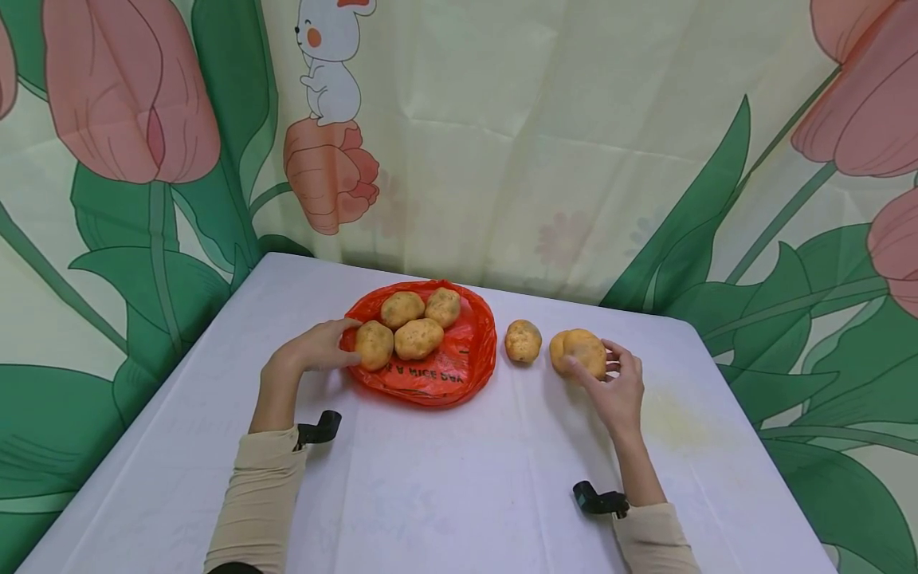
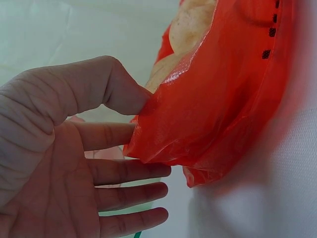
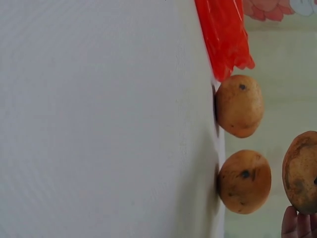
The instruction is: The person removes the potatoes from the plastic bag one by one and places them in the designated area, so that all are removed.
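My left hand (image 1: 310, 351) is at the left edge of a round, opened-out red plastic bag (image 1: 469, 359). In the left wrist view its thumb and index finger pinch the rim, while the other fingers stretch out below. Several potatoes (image 1: 419, 340) lie in the bag, one of them right by the left fingertips. My right hand (image 1: 618, 392) grips a brown potato (image 1: 588, 351) at the right. In the right wrist view this held potato (image 3: 301, 171) is raised off the white cloth, apart from another potato (image 3: 244, 181) resting there; the head view has them overlapping.
Another loose potato (image 1: 523, 342) sits on the white tablecloth (image 1: 445, 486), between the bag and the right hand. A printed curtain (image 1: 488, 159) with tulips and a rabbit hangs behind the table. Black wrist cameras (image 1: 601, 500) stick out from both wrists.
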Demonstrator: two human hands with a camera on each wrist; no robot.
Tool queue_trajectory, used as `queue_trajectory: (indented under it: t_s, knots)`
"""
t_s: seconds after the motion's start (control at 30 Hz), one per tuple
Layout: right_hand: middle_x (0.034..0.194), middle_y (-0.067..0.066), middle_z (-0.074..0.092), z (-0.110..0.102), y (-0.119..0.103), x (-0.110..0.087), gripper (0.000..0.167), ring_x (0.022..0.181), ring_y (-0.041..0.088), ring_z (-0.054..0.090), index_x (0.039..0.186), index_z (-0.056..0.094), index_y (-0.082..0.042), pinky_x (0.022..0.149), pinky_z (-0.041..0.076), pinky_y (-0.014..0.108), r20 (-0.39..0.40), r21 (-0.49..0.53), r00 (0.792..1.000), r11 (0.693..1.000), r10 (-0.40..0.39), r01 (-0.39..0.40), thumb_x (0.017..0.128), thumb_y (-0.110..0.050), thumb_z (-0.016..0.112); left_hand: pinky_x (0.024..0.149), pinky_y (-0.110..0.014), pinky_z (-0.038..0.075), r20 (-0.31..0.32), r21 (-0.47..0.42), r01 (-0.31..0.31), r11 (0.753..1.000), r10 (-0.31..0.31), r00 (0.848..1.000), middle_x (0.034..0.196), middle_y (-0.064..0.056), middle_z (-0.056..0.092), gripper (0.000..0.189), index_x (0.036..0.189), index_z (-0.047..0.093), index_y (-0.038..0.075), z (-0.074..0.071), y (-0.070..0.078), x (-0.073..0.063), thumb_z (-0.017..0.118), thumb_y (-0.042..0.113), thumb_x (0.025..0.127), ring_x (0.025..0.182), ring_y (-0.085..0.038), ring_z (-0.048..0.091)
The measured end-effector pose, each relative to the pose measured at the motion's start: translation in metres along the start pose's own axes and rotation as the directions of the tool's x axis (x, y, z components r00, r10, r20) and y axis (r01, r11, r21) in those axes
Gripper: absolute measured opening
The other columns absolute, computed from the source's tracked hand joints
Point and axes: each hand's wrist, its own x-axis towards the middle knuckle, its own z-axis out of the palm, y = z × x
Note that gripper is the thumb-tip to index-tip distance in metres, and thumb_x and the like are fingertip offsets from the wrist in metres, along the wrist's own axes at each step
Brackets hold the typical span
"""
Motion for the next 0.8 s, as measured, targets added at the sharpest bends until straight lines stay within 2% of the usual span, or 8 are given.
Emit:
queue_trajectory:
  t_s: [0.3, 0.57, 0.8]
  knots:
    - [0.125, 0.011, 0.047, -0.008, 0.007, 0.009, 0.08, 0.105, 0.017, 0.045, 0.143, 0.052, -0.009, 0.079, 0.042, 0.021, -0.03, -0.018, 0.996, 0.997, 0.079, -0.08, 0.082, -0.051, 0.082, 0.115, -0.065, 0.033, -0.004, -0.001, -0.008, 1.0, 0.008, 1.0, 0.153, -0.029, 0.042, 0.07, 0.153, 0.038, -0.003, 0.0, -0.001, 0.001, 0.065, 0.024, 0.095, 0.142, -0.046, 0.037]
    - [0.125, 0.009, 0.047, -0.015, 0.013, 0.019, 0.083, 0.106, 0.015, 0.044, 0.144, 0.051, -0.009, 0.081, 0.042, 0.023, -0.067, -0.023, 0.99, 0.992, 0.124, -0.125, 0.082, -0.055, 0.08, 0.115, -0.065, 0.034, 0.0, -0.005, -0.009, 1.0, 0.009, 1.0, 0.153, -0.029, 0.043, 0.071, 0.153, 0.038, -0.004, -0.001, 0.0, 0.0, 0.066, 0.024, 0.094, 0.141, -0.046, 0.038]
    - [0.127, 0.013, 0.046, -0.018, 0.019, 0.024, 0.086, 0.106, 0.018, 0.042, 0.145, 0.05, -0.005, 0.081, 0.04, 0.028, -0.066, -0.052, 0.986, 0.986, 0.154, -0.158, 0.083, -0.057, 0.079, 0.115, -0.064, 0.034, 0.003, -0.013, 0.001, 1.0, -0.001, 1.0, 0.154, -0.028, 0.042, 0.071, 0.153, 0.038, -0.003, 0.0, 0.0, 0.001, 0.066, 0.024, 0.095, 0.142, -0.045, 0.038]
